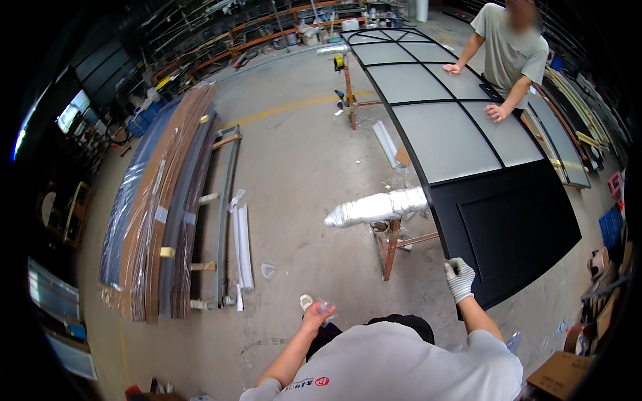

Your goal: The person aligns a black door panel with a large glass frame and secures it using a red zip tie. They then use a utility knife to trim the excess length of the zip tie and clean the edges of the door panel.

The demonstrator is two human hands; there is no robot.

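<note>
A large black-framed glass door (515, 220) lies flat on padded trestles at the right, its arched end far away and its solid black panel nearest me. My right hand (460, 281), in a striped white glove, is closed at the panel's near left edge, with its fingertips partly hidden. Low in the middle, my bare left hand (314, 317) is closed around a crumpled piece of clear plastic film (326, 308), away from the door. Across the door, a co-worker (511, 50) leans over with both hands on or just above the glass panes.
A foil-wrapped trestle bar (374, 208) juts left from under the door. At the left lies a long stack of plastic-wrapped panels (157, 214) beside a metal rail (226, 214). A white foam roll (245, 247) is on the floor. A cardboard box (560, 375) stands at lower right.
</note>
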